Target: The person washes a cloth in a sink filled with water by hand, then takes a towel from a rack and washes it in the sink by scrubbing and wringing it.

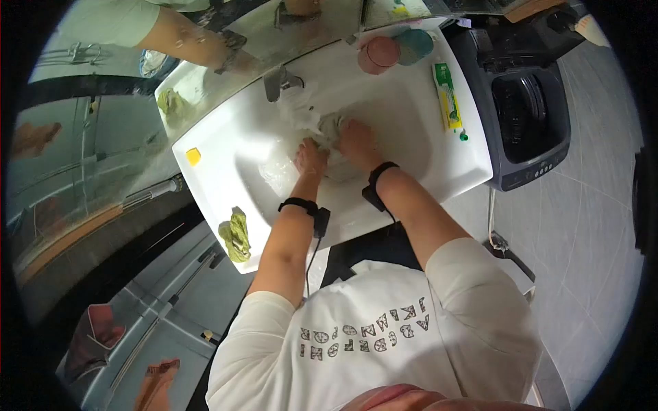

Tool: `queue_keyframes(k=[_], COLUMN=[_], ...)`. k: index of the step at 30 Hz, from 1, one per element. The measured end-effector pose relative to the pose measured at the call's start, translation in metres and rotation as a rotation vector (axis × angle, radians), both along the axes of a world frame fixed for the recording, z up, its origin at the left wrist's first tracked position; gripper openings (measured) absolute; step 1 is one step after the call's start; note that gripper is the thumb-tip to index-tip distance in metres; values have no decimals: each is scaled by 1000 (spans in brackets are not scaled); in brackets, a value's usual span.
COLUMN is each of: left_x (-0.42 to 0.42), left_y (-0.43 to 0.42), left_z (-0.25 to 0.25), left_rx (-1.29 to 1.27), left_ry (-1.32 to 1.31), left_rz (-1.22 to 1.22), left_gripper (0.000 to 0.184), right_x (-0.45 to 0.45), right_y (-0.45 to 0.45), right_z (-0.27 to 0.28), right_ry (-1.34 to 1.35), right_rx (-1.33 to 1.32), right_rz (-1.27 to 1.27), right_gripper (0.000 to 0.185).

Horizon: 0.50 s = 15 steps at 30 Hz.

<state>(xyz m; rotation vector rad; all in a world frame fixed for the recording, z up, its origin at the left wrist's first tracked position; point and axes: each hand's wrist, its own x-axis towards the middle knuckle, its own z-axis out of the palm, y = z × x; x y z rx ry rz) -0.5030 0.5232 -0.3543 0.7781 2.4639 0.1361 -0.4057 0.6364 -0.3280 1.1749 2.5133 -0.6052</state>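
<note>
Two bare hands work low in a white sink [439,161], seen on my feed from above, as water [296,109] runs from the tap [279,84] at the basin's far side. The pale cloth [332,127] lies in the middle of the basin, just below the stream and between the hands. The right hand [358,142] rests against it, fingers bent; from my distance I cannot tell how tightly they close. The left hand [312,157] is at the cloth's near left side, fingers curled and close together, and I cannot tell whether it grips any fabric. Foam and glare blur the basin around it. Each wrist wears a black band with a small box.

On the rim to the left I see a yellow piece [194,157] and, at the near left corner, a crumpled green rag [237,238]. A green-and-yellow tube [447,97] lies along the right rim, a small green cap [464,136] just beside its near end. At the far rim, a pink cup [379,56] and a teal cup [415,46] stand side by side near the mirror [322,38]. A dark washer [507,171] stands right of the sink on a grey tiled floor [582,253].
</note>
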Motion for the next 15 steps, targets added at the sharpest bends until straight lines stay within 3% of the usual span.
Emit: queue_keyframes(k=[1,3,4,6,8,9,10,11,13,14,15], left_x=[0,-3,-13,-22,-31,-39,-51,-47,-41,-36,-26], left_y=[5,11,10,-6,-6,-6,-42,-51,-50,-39,-28], left_z=[-6,-19,-29,-43,2,23,-21,-20,-15,-4,14], left_rx=[2,-232,-231,-124,-196,-250,57,59,854,855,971], left_ry=[1,-193,-177,-246,-305,-359,-559,-556,-1222,-1223,-1452], left_rz=[-4,-141,-141,-143,-121,-90,73,73,682,673,871], left_gripper=[50,46,46,47,47,48,44,44,44,44,45], right_x=[-1,1,-4,-1,11,15,17,18,21,19,13], right_y=[-6,-15,-11,2,12,22,26,24,18,15,5], right_z=[-30,-95,-113,-85,-42,-15,3,13,33,60,85], right_ry=[9,81,161,244,321,376,426,429,857,765,664], right_rx=[113,107,100,24,-64,-182,-301,-300,-482,-637,-793], right_rz=[129,81,33,74,111,-107,-324,-322,-515,-420,-324], right_gripper=[50,46,42,44,46,44,43,43,40,41,43])
